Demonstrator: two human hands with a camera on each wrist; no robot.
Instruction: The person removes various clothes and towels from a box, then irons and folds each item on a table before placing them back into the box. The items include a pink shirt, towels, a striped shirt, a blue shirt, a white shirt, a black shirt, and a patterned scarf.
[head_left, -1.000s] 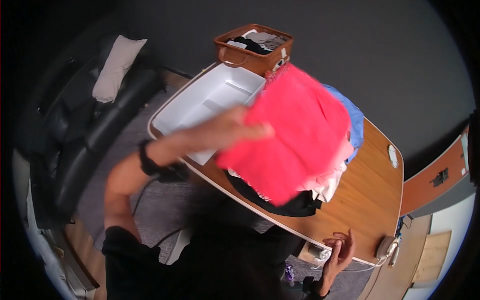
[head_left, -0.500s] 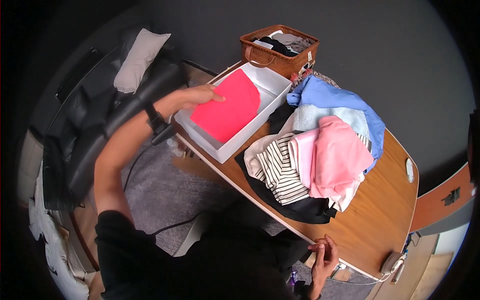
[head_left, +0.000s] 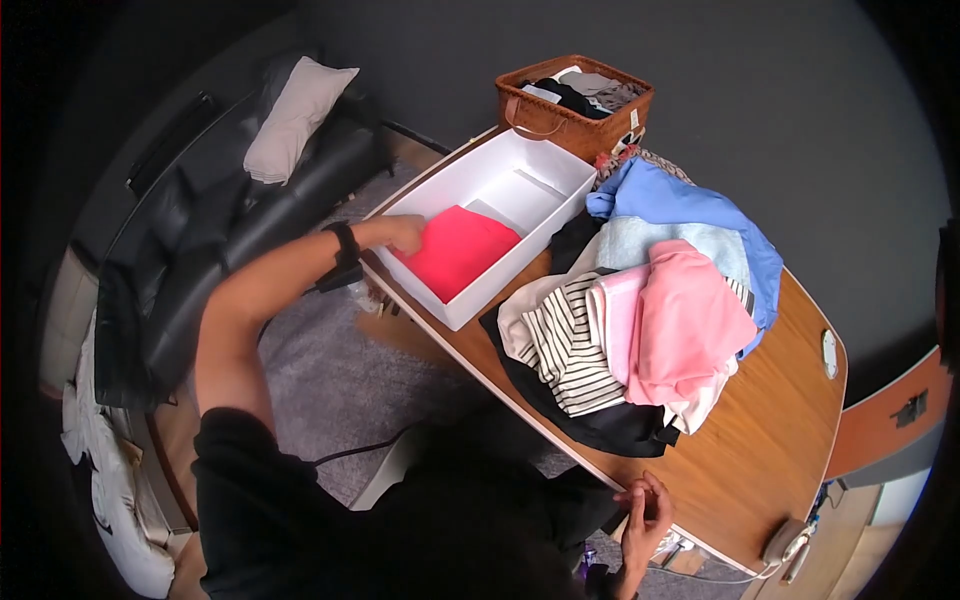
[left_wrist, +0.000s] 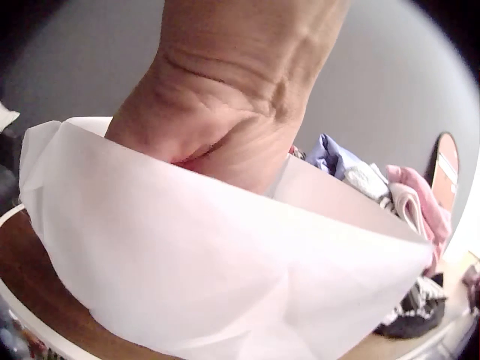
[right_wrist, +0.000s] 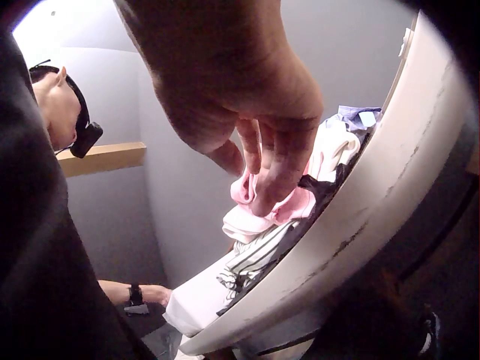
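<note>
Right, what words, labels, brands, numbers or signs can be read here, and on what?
None can be read.
Pale tag on the brown basket: too small to read.
Dark mark on the orange panel: too small to tell whether it is text.

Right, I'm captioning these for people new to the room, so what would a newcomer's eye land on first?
Probably the vivid pinkish-red cloth in the near end of the white box, with the left hand at its edge. Next, the clothes heaped beside the box: a pink garment, a striped one and a blue one. Beyond the box, the brown woven basket holding more fabric.
</note>
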